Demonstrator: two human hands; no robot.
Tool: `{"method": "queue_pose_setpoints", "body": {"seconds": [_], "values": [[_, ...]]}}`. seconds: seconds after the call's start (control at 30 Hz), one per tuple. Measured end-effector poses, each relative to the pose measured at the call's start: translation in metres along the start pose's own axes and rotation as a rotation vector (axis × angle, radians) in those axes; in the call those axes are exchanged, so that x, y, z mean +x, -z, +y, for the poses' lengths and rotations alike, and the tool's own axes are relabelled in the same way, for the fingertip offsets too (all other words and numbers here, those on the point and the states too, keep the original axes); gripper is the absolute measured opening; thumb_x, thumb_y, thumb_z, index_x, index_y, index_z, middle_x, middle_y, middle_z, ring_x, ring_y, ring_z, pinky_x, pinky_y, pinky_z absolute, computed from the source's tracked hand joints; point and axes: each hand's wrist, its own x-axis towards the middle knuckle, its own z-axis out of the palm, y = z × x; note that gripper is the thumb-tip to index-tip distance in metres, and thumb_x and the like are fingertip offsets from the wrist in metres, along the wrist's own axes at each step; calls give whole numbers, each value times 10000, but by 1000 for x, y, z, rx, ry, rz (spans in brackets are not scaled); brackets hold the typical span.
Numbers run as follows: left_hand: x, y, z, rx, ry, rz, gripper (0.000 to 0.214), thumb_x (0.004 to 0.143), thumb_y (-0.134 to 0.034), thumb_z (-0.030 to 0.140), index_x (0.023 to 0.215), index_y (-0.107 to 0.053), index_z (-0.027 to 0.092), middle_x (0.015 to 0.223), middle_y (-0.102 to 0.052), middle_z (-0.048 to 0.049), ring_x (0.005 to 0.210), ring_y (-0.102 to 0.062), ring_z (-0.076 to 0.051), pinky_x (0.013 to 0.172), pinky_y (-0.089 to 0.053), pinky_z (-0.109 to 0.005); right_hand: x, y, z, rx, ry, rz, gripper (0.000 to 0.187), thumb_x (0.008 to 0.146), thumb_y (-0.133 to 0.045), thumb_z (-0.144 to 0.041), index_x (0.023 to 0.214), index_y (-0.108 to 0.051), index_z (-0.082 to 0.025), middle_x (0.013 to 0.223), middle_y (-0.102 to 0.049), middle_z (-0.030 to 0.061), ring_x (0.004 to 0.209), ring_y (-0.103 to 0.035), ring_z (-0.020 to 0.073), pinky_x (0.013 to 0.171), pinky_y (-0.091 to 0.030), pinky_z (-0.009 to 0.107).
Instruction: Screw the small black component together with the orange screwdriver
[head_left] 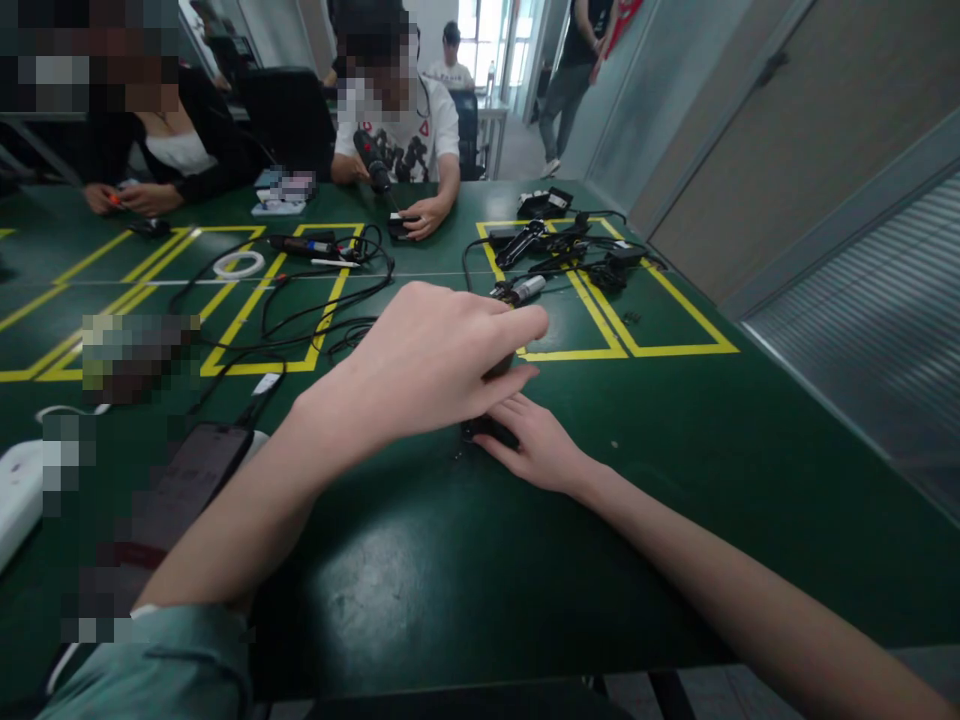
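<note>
My left hand (431, 350) reaches across the middle of the view, its fingers curled together. A bit of something dark shows between thumb and fingers, but the back of the hand covers most of it. Just below and to the right, my right hand (544, 440) rests low on the table. It pinches a small black object (495, 432) between thumb and fingers. Only the near end of that object shows; my left hand is directly above it and hides the rest.
Yellow tape marks the green table (712, 480). Black cables (615, 265) and a silver-tipped part (529, 290) lie beyond my hands. To the left are a corded screwdriver (307, 246), a white tape ring (238, 265) and a phone (199, 470). Opposite, a person holds a power screwdriver (371, 160).
</note>
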Motion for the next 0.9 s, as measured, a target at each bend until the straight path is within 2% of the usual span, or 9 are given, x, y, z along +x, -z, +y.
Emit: {"method": "queue_pose_setpoints", "body": {"seconds": [0.07, 0.23, 0.33, 0.43, 0.6, 0.7, 0.9], "values": [[0, 1, 0, -1, 8, 13, 194, 943, -547, 288, 968, -694, 163, 858, -696, -54, 743, -630, -177, 655, -431, -283, 0, 0, 0, -2, 5, 7, 196, 993, -595, -301, 1138, -670, -193, 1087, -764, 127, 998, -685, 301, 878, -602, 482], [0, 5, 4, -100, -47, -5, 214, 881, -533, 189, 995, -708, 143, 1166, -654, -127, 851, -637, -188, 702, -471, -303, 0, -1, -1, 7, 3, 22, 186, 996, -585, -317, 1106, -671, -194, 1038, -751, 113, 991, -687, 292, 848, -601, 453], [1, 2, 4, -94, -66, -39, 243, 919, -484, 157, 1019, -706, 163, 1122, -651, -98, 793, -621, -165, 655, -444, -287, -1, -1, 0, -7, -5, 21, 192, 985, -600, -310, 1123, -675, -199, 1067, -759, 119, 1003, -688, 299, 863, -599, 467], [2, -3, 4, -41, -40, -4, 264, 947, -452, 153, 1038, -699, 169, 1058, -655, -80, 761, -611, -165, 624, -417, -285, -1, 0, 0, -12, -1, 19, 227, 978, -609, -303, 1166, -673, -194, 1108, -766, 130, 1014, -688, 307, 896, -596, 493], [3, -5, 3, -83, -98, 33, 236, 878, -514, 138, 1016, -703, 164, 1138, -653, -114, 930, -633, -222, 713, -464, -322, -1, 1, 0, -39, 0, 27, 163, 984, -585, -297, 1066, -684, -196, 1003, -767, 109, 944, -691, 298, 823, -605, 464], [2, -4, 0, -106, -105, 13, 270, 880, -498, 120, 1045, -706, 167, 1164, -650, -110, 882, -632, -201, 700, -456, -321, -1, 1, 1, -61, 8, 29, 180, 982, -594, -294, 1102, -674, -187, 1033, -768, 116, 964, -697, 302, 826, -609, 464], [5, -6, -3, -70, -52, 11, 279, 893, -488, 132, 1065, -704, 169, 1009, -662, -80, 817, -616, -195, 670, -433, -318, -2, 1, 3, -50, 17, 25, 229, 990, -588, -302, 1170, -662, -181, 1111, -767, 138, 1019, -694, 321, 873, -608, 509]]}}
